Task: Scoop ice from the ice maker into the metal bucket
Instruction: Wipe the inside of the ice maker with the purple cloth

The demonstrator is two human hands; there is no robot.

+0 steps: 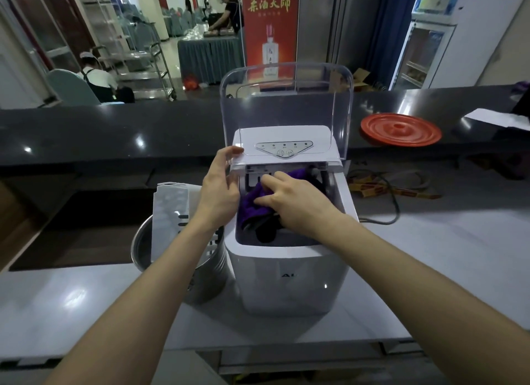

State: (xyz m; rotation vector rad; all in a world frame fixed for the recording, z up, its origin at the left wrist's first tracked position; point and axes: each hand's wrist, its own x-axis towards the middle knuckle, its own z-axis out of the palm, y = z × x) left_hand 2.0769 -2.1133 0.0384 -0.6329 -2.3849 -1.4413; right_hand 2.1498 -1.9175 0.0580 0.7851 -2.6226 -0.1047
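A white ice maker stands on the pale counter in front of me, its clear lid raised upright. My left hand rests on the machine's upper left edge, thumb on the control panel's corner. My right hand reaches into the open chamber and presses on a purple cloth lying inside. No ice is visible. Left of the machine stands the metal bucket, with a white slotted plastic basket propped in it.
A dark raised counter runs across behind the machine, carrying a red round lid at the right. A power cord and flat packets lie right of the ice maker. People work at tables far behind.
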